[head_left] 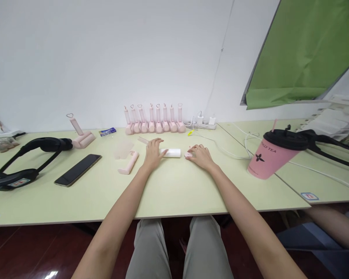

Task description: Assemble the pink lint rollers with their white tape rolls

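On the pale green table lies a white cylinder (173,153). My left hand (154,154) is at its left end, thumb against it and fingers spread. To the right, my right hand (201,155) has its fingers closed around a small pale pink piece (188,154). A pink L-shaped part (128,162) lies left of my left hand, beside a thin translucent sheet (123,150). A slim pale strip (143,140) sits just behind my left hand.
Along the wall stand several pink devices (158,126), with another (83,138) at the left. A phone (78,169), black headset (29,159), pink cup (272,155), white cables (238,156) and a power strip (203,126) surround the work area. Another person's arm (334,226) shows at right.
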### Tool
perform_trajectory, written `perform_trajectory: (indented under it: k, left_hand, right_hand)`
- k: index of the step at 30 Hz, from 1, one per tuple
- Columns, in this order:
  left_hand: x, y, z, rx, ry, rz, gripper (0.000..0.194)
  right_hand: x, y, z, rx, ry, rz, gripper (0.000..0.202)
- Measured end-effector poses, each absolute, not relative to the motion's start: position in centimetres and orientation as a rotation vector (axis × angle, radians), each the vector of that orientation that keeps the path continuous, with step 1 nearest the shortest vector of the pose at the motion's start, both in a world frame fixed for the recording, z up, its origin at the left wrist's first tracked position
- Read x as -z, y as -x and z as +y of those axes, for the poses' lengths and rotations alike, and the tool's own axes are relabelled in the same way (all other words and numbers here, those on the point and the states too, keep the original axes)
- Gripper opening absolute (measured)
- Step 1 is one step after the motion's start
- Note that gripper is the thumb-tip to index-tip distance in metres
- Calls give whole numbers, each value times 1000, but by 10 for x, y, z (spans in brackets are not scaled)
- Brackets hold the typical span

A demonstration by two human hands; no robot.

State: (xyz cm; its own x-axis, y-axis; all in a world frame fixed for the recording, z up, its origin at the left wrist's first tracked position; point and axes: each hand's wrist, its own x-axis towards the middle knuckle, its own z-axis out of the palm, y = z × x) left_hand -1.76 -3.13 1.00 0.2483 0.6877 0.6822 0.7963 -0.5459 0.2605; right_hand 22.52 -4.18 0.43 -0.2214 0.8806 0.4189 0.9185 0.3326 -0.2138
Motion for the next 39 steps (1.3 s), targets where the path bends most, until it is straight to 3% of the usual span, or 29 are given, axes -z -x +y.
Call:
perform_trajectory:
  k: [3, 7, 9, 13, 17, 20, 27, 33, 39]
  left_hand:
    - [-13, -2, -29, 874, 2556, -1208, 59]
    - [-16, -27, -16, 562, 2665, -1250, 43]
    - [-19, -35, -14, 694, 2676, -1297, 37]
    - [-21, -45, -23, 1277, 2659, -1358, 41]
    - [-17, -49, -39, 1556, 2733, -1373, 58]
    - [-13, -50, -45, 1634, 2798, -1326, 65]
    - [-10, -50, -46, 1602, 2782, -1185, 39]
    - [-8, -47, -43, 1642, 2756, -1254, 40]
    - [-5, -41, -36, 1754, 2760, -1327, 40]
  right_hand:
    - [-5, -227, -39, -34, 1553, -2027, 31]
    - [-5, -229, -32, -261, 1458, -1834, 32]
    - [-7, -229, -30, -348, 1374, -1759, 32]
    - [-19, -221, -37, -421, 1198, -1672, 34]
    - [-31, -210, -50, -434, 1083, -1689, 32]
    - [-32, -206, -54, -443, 1067, -1721, 31]
    - [-24, -202, -50, -511, 1002, -1666, 38]
    - [-23, -199, -52, -567, 967, -1674, 32]
    - [-17, -193, -55, -617, 905, -1766, 39]
